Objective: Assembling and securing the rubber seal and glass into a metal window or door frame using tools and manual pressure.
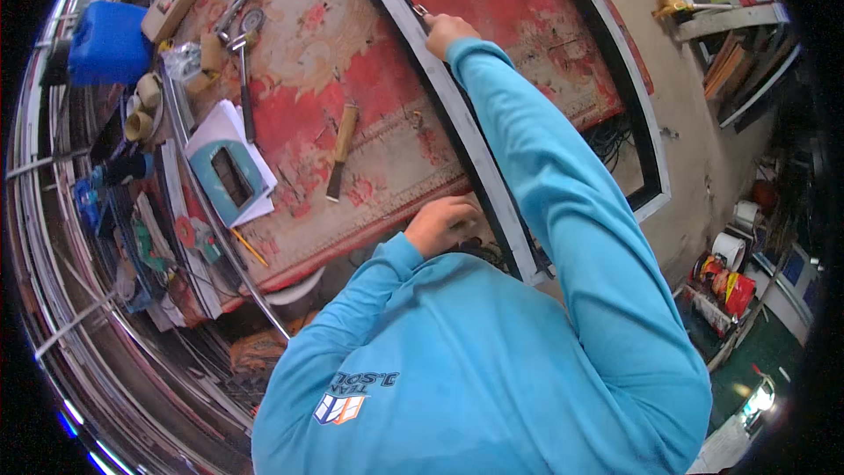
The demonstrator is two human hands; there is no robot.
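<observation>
Along the long frame bar (469, 136), leading away from the body, the right hand (450, 35) grips a metal piece (420, 10). By its near end, the left hand (442, 223) curls, hold unclear.

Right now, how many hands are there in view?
2: the right hand at the far stretch of the black-and-white frame, the left hand beside its nearer part. No others show.

Red floral carpeted table (303, 79), large frame (489, 180) across it, wooden-handled tool (346, 134), hammer (245, 84), white papers (216, 128), yellow pencil (250, 247)
</observation>
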